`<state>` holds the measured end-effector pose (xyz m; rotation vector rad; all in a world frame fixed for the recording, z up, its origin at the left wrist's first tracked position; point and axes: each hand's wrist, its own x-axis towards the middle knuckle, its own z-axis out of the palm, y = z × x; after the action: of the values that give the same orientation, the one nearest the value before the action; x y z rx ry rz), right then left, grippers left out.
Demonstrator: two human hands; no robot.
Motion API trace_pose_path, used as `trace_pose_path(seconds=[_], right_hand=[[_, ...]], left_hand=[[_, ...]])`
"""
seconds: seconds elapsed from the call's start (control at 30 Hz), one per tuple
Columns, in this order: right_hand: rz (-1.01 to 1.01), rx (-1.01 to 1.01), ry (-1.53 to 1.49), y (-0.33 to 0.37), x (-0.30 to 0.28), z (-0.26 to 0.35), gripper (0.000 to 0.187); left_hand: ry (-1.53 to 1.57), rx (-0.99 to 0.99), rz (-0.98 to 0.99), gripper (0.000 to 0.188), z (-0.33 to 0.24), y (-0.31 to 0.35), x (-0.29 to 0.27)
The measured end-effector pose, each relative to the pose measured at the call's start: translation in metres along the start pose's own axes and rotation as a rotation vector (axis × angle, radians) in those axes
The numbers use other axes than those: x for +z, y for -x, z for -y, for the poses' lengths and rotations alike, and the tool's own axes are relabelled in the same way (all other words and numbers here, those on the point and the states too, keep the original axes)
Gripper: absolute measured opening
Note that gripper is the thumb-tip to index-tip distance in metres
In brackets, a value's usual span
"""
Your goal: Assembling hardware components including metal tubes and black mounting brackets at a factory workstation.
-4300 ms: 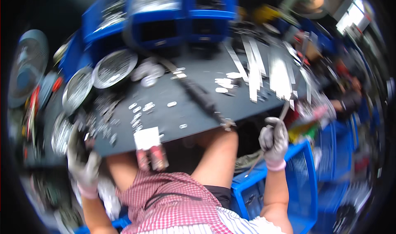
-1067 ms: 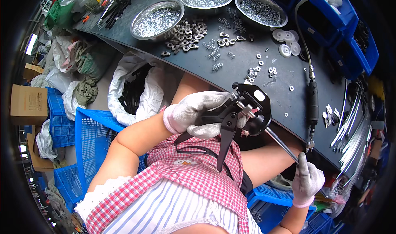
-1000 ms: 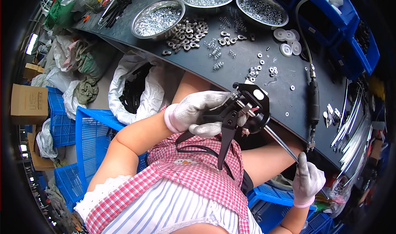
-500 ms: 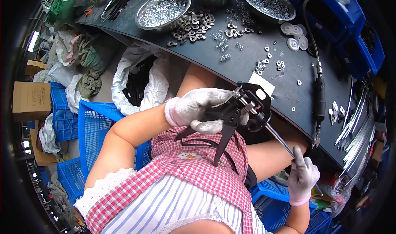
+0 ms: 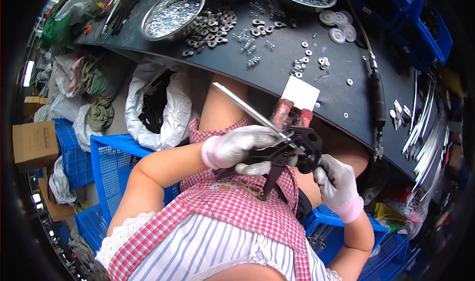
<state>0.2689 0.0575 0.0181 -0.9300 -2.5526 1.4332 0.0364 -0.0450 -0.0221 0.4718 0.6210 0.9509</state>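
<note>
In front of my lap my left hand (image 5: 247,146) is closed round a black caulking gun handle (image 5: 277,164), its trigger and grip pointing down. A long shiny metal rod (image 5: 242,105) passes through the tool and sticks out far to the upper left. My right hand (image 5: 339,182), fingers curled into a fist, is right against the tool's round black front end (image 5: 310,159). It grips the rod there, though that end is hidden by the fingers. Both hands wear pale gloves with pink cuffs.
On the dark table (image 5: 277,83) lie metal levers (image 5: 213,28), springs (image 5: 247,43), white plastic discs (image 5: 339,26) and a white card (image 5: 300,93). Bowls of small parts (image 5: 173,13) stand behind. A red worn piece (image 5: 283,111) shows at the near edge; a hanging power driver (image 5: 378,102) is at right.
The right hand has moved up and left to the tool's front end. The rod has slid through and now sticks out at the upper left. The whole view has shifted slightly.
</note>
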Motion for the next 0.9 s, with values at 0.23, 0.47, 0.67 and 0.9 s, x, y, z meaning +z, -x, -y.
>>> trace_pose_path(seconds=[0.23, 0.47, 0.67, 0.9], right_hand=[[-0.468, -0.015, 0.255, 0.032, -0.047, -0.084, 0.032], [-0.723, -0.222, -0.514, 0.040, -0.043, -0.119, 0.055], [-0.482, -0.204, -0.426, -0.004, 0.012, -0.056, 0.058], [-0.623, -0.481, -0.111, -0.037, 0.052, -0.018, 0.046]], left_hand=[[0.311, 0.489, 0.025, 0.051, -0.024, 0.079, -0.051], [0.398, 0.544, -0.025, 0.047, -0.003, 0.078, -0.042], [0.365, 0.501, -0.022, 0.040, 0.012, 0.054, -0.035], [-0.054, 0.157, -0.055, 0.067, 0.008, 0.001, -0.002]])
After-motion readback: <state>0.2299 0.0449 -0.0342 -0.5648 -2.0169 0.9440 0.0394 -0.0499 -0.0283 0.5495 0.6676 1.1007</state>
